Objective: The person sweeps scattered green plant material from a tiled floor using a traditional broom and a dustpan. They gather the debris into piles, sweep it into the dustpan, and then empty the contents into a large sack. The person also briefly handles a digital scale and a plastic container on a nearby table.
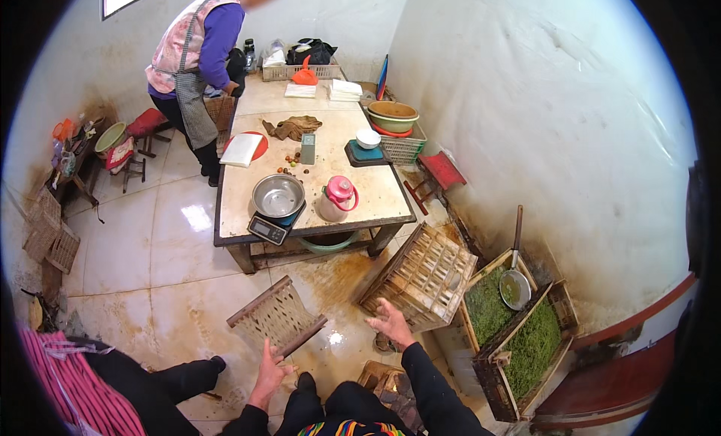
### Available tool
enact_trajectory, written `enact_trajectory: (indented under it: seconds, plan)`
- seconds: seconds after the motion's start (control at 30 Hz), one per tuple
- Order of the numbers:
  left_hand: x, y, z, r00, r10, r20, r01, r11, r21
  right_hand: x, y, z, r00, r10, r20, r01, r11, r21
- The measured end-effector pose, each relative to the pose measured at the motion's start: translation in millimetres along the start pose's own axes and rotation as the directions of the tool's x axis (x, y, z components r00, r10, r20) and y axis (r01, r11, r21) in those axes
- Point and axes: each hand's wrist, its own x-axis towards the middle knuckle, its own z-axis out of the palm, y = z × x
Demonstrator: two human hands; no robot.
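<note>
My left hand [271,374] is raised empty with its fingers apart, near the lower rail of a low stool with a woven seat [279,316]. My right hand [392,323], also empty with spread fingers, is in front of a worn slatted crate [422,270]. To the right, two wooden boxes hold chopped green plant matter [532,346]; a long-handled metal ladle [515,289] rests in the farther one. Ahead is a table [360,205] bearing a steel bowl [278,196] on a digital scale [268,228], a pink-lidded jug [338,199] and a white bowl [368,138] on another scale.
A person in a floral vest [186,47] stands at the table's far left. Someone in striped pink clothing [79,385] is close at my left. A red folding stool [442,170] and stacked basins [392,116] stand right of the table. A low wooden object [388,382] is by my legs.
</note>
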Motion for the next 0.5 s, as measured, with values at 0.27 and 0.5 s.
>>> enact_trajectory:
  seconds: [0.27,0.5]
  plan:
    - [126.2,62.1,48.7,0.999,-0.019,0.042,0.011,0.983,0.183,153.1,-47.4,-50.3,0.984,-0.088,-0.153,0.110,0.984,0.140]
    - [290.7,75.4,112.9,0.999,-0.030,-0.025,0.036,0.967,0.252,361.5,-42.9,-86.2,0.998,0.049,-0.048,-0.034,0.962,0.270]
